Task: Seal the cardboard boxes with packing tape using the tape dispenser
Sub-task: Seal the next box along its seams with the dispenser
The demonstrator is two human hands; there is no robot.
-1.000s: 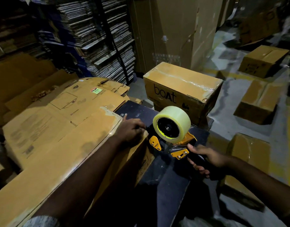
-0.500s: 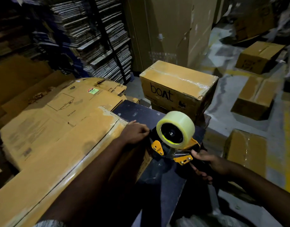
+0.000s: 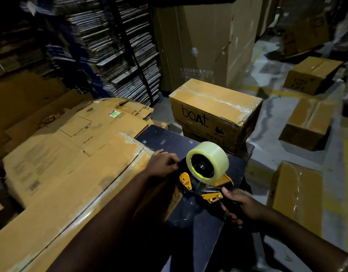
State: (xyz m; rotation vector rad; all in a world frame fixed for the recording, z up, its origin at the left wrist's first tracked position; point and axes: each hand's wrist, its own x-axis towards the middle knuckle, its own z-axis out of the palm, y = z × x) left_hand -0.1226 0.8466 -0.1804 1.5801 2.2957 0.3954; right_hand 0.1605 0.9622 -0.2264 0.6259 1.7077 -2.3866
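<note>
our right hand (image 3: 240, 205) clenches the handle of the tape dispenser (image 3: 205, 173), just right of the long cardboard box (image 3: 75, 185). our left hand (image 3: 162, 164) pinches at the box's far end, touching the dispenser; the seam runs back toward us.

left fingers (image 3: 172, 160) hidden, handle mostly covered

A dark desk (image 3: 165, 137) sits mid-frame — a long taped cardboard box (image 3: 75, 185) lies across its left side. On the grey floor (image 3: 271, 122) at right, three sealed boxes lie well apart — a "boAt" carton (image 3: 214, 112) sits behind the desk.
</note>
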